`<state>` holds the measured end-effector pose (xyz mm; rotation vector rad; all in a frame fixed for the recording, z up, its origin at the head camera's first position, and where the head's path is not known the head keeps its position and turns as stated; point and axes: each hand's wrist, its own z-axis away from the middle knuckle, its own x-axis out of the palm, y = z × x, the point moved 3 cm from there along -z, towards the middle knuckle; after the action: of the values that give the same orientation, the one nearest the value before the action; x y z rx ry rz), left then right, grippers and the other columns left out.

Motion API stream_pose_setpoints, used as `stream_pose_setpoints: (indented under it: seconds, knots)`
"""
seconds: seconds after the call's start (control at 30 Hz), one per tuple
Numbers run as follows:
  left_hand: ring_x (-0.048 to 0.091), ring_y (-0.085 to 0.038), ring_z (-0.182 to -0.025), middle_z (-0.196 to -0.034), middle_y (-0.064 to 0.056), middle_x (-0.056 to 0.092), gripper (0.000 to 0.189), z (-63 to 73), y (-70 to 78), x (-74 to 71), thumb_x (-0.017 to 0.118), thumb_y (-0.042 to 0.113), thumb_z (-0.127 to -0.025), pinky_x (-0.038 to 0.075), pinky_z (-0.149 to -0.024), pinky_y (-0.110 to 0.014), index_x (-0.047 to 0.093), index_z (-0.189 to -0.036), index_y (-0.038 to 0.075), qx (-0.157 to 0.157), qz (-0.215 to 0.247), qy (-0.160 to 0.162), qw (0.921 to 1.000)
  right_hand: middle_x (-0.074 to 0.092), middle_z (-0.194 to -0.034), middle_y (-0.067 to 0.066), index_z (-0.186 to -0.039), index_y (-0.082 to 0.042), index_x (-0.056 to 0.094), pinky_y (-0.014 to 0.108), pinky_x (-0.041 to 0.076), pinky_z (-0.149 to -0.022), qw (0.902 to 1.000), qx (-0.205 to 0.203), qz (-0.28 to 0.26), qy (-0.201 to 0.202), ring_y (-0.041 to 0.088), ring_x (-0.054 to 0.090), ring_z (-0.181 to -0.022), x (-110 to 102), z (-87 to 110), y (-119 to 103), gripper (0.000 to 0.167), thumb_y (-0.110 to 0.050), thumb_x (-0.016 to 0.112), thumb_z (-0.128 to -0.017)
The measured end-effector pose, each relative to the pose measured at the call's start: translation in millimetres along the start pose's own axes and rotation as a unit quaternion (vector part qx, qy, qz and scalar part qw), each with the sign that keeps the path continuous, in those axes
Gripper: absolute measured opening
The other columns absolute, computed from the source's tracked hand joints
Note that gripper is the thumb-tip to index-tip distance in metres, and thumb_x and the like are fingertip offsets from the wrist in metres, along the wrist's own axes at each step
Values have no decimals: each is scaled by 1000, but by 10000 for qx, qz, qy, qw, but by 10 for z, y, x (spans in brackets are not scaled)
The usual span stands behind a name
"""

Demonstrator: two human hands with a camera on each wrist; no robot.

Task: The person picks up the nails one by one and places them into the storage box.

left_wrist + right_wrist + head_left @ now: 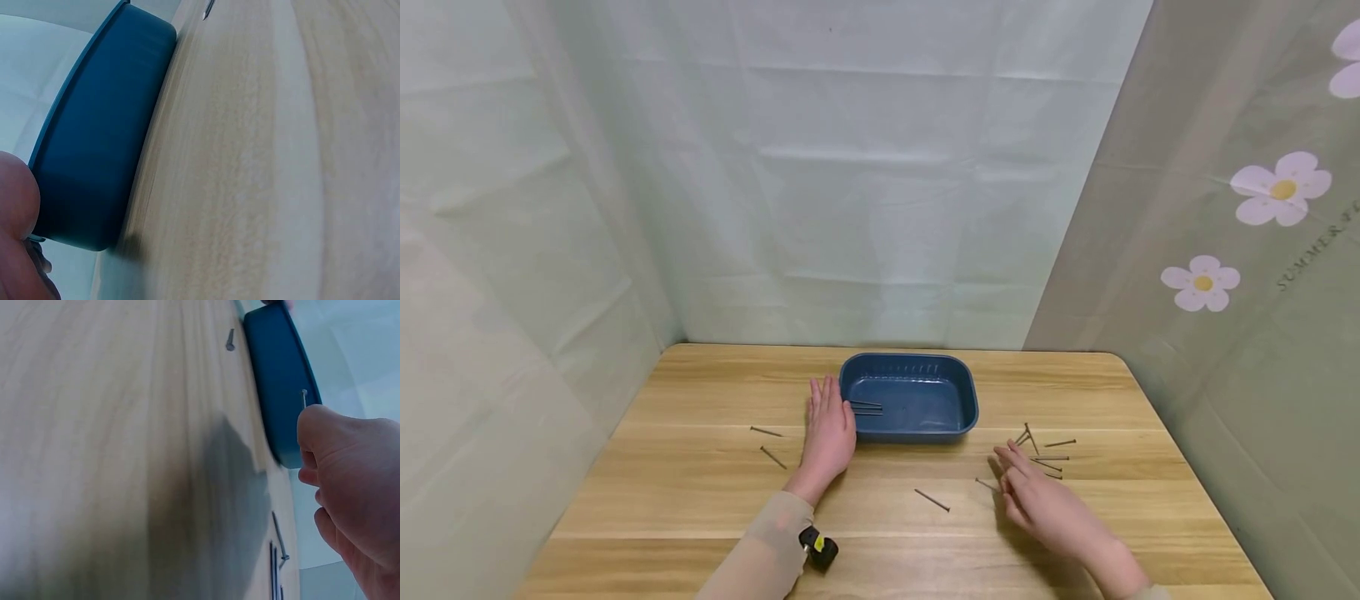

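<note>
At the left end of a blue tray [917, 435], my left hand [829, 429] holds several nails [867, 408] under its thumb. Their shanks point right over the tray, while dark metal ends [42, 257] show below the thumb in the left wrist view. My right hand [1048, 504] pinches a nail [304, 397] between thumb and fingers, its head sticking out past the thumb tip. Around that hand lie more loose nails [1051, 457], partly overlapping. One single nail [932, 500] rests in front of the tray.
Two nails [766, 432] [772, 457] lie on the wooden table [685, 500] left of the left hand. Pale curtains [880, 208] stand behind and at both sides of the table. A black device [820, 550] is strapped to the left wrist.
</note>
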<state>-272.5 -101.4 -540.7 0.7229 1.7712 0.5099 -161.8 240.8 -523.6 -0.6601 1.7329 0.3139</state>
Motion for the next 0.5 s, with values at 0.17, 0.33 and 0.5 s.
stream_pose_setpoints:
  seconds: [0.17, 0.33, 0.5]
  knots:
    - [10, -55, -159, -166, -38, 29, 55, 3, 4, -5, 43, 9, -113, 16, -125, -69, 31, -157, -21, 27, -4, 5, 10000, 54, -155, 23, -94, -15, 62, 47, 62, -88, 10000, 78, 3, -8, 49, 48, -145, -40, -19, 28, 13, -11, 73, -97]
    - [10, -55, -159, -165, -39, 29, 55, 8, 6, -9, 44, 9, -112, 16, -125, -69, 31, -156, -21, 56, 23, 37, 10000, 53, -156, 23, -94, -15, 61, 46, 62, -89, 9998, 12, 127, 125, 49, 47, -146, -82, -31, 28, 13, -11, 73, -99]
    - [11, -56, -158, -165, -39, 30, 54, 11, -3, 3, 44, 8, -112, 17, -125, -69, 31, -156, -22, 94, -2, 58, 9999, 52, -157, 24, -96, -16, 58, 51, 57, -99, 9996, -76, 91, 240, 50, 45, -146, -140, -67, 9, 18, -8, 73, -100]
